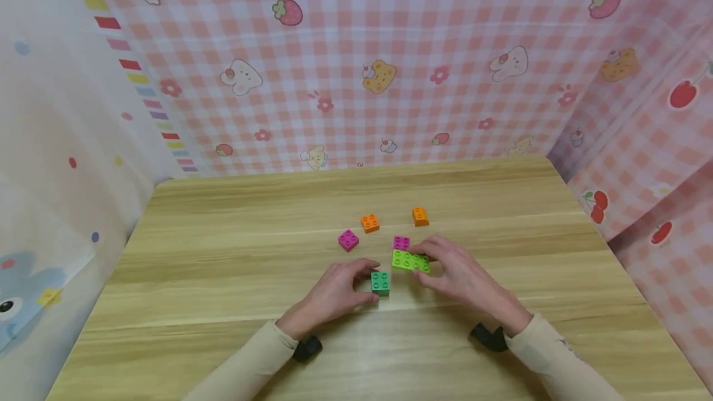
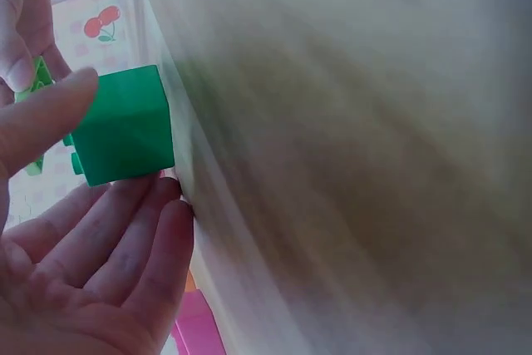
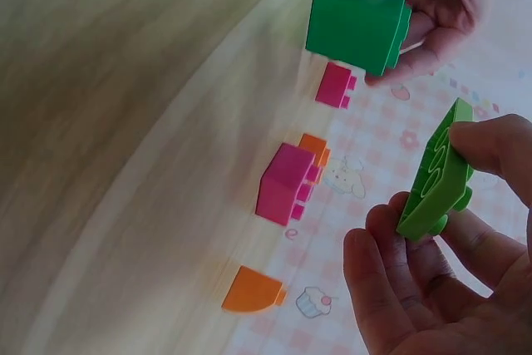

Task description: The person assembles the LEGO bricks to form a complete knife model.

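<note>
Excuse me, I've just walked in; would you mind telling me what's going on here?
A person's left grip holds the green brick, studs up; the right grip pinches the lime brick above the table. Those two bricks are not joined. Two pink bricks and two orange bricks sit separately on the table, farther back.

4 bricks (image 1: 370, 223) on tbl (image 1: 250, 252), cloth (image 1: 356, 60) bhnd

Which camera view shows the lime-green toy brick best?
The right wrist view: there the lime-green toy brick looks largest, its hollow underside visible. The head view shows its studded top, smaller; the left wrist, only parts.
</note>
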### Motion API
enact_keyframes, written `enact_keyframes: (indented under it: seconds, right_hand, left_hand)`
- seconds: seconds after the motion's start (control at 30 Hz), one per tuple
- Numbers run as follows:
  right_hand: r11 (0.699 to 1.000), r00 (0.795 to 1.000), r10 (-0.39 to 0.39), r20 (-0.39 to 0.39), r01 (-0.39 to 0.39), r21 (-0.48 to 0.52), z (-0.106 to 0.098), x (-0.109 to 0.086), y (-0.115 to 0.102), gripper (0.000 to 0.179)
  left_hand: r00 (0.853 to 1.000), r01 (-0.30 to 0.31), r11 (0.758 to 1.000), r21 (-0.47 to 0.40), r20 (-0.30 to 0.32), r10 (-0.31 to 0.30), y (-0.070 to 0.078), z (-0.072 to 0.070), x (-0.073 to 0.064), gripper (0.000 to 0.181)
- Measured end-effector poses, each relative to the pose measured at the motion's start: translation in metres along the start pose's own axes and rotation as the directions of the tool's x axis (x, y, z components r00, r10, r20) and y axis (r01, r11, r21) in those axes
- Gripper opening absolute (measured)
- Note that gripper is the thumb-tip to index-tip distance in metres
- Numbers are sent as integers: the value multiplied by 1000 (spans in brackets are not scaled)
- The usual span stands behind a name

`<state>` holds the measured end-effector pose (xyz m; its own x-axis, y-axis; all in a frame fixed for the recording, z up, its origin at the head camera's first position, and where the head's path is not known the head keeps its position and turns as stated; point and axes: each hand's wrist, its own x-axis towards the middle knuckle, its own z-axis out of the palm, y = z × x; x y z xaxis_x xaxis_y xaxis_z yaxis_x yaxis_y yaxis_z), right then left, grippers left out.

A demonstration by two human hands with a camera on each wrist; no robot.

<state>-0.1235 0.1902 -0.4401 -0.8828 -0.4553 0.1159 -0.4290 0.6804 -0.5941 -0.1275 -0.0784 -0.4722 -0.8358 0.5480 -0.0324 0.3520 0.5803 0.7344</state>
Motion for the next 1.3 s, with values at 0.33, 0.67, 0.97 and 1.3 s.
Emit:
enact_keyframes:
  seconds: [0.33, 0.67, 0.97, 1.3]
  right_hand:
    - [1000, 998, -10, 59, 11, -16, 10, 4, -11, 41]
    - [1000, 993, 15, 113, -15, -5, 22, 8, -18, 43]
    - [999, 993, -36, 111, 38, -15, 31, 12, -23, 40]
    - [997, 990, -50, 130, 58, -55, 38, 16, -26, 39]
  left_hand:
    - [999, 37, 992, -121, 27, -34, -3, -5, -15, 71]
    - [998, 42, 992, -117, -35, -46, -4, -12, -32, 65]
    - [996, 17, 991, -136, -82, -29, -4, -15, -37, 62]
    - [996, 19, 990, -142, -86, -31, -5, -18, -38, 61]
